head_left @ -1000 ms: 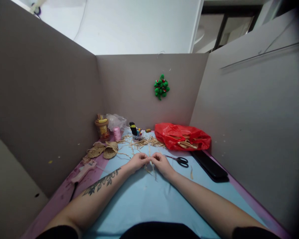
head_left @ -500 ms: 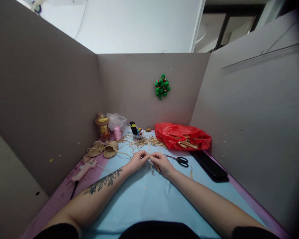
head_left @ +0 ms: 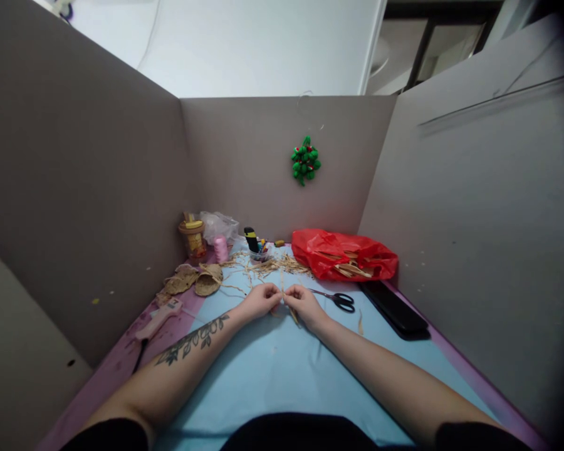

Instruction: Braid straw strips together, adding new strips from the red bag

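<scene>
One left hand (head_left: 264, 300), one right hand (head_left: 305, 305), close together, both pinching straw strip (head_left: 282, 281). Scissors (head_left: 334, 297) just beside right hand; loose straw (head_left: 289, 265) beyond, beside red bag (head_left: 324, 247).

The left hand (head_left: 264, 300) and right hand (head_left: 305, 305) partly cover the straw strands (head_left: 294, 316), too fine to tell how they cross. The red bag (head_left: 305, 250) hides the black case's (head_left: 397, 311) far end; the bottom edge crops both sleeves (head_left: 470, 436).

Green ornament (head_left: 306, 161) against grey back panel (head_left: 244, 156); lidded cup (head_left: 196, 242) beside pink spool (head_left: 220, 250); black case (head_left: 397, 311) flat at right
</scene>
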{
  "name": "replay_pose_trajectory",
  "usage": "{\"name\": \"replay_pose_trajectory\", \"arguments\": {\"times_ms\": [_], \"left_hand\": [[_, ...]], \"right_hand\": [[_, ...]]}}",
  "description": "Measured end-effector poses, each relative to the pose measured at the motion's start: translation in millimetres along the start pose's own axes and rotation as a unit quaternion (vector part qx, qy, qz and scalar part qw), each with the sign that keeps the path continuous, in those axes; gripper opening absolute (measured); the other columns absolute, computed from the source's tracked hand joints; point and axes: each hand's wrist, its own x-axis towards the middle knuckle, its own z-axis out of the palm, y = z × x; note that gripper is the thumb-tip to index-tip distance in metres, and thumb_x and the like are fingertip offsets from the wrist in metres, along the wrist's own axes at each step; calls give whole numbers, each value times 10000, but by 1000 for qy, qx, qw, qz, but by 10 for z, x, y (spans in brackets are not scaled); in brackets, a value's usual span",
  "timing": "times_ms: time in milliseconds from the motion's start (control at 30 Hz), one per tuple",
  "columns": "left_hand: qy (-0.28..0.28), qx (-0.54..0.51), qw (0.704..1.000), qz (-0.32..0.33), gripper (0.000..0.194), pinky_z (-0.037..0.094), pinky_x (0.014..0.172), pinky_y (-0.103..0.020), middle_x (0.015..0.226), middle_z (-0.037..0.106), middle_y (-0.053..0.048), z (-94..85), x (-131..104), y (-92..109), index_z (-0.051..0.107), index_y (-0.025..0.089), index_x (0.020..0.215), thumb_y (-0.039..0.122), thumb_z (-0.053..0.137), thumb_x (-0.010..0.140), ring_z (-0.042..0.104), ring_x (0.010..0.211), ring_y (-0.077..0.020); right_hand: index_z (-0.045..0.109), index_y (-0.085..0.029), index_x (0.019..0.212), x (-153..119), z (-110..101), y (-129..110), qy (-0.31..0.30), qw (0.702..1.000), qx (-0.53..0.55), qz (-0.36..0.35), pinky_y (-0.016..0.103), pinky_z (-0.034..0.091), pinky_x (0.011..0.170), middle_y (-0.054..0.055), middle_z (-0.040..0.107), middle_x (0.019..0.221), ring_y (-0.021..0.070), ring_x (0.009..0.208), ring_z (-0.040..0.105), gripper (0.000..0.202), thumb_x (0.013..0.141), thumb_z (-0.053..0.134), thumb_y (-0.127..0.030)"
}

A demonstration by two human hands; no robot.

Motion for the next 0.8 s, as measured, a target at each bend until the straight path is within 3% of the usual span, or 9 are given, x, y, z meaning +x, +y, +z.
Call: {"name": "replay_pose_trajectory", "arguments": {"times_ms": [167,367,533,800], "left_hand": [[29,63,998,-9,311,334,457,-201,506,531,14,-3,-17,40,600,124,734,410,480,746,474,462,-97],[16,60,997,-33,309,323,432,-198,505,503,30,-15,-22,82,599,123,775,406,476,742,451,427,-90],[39,98,994,-6,271,319,474,-195,545,518,16,-33,2,64,620,115,709,360,504,715,438,503,-90],[22,62,998,-15,229,328,447,-191,550,485,28,-43,-14,91,585,133,718,339,485,726,433,489,-87]], "right_hand": [[506,-163,634,-3,8,-12,-3,1000,-4,4,199,283,438,-54,472,501,70,445,385,239,618,640,-360],[507,-159,621,-21,19,-55,10,1000,-13,9,196,270,443,-57,456,496,70,457,376,185,597,631,-294],[511,-158,625,-26,21,-59,7,1000,-9,15,193,258,434,-56,455,497,66,453,372,141,600,611,-255],[523,-161,652,-12,27,-49,-12,1000,13,24,192,253,411,-68,451,483,61,418,367,175,593,626,-289]]}}
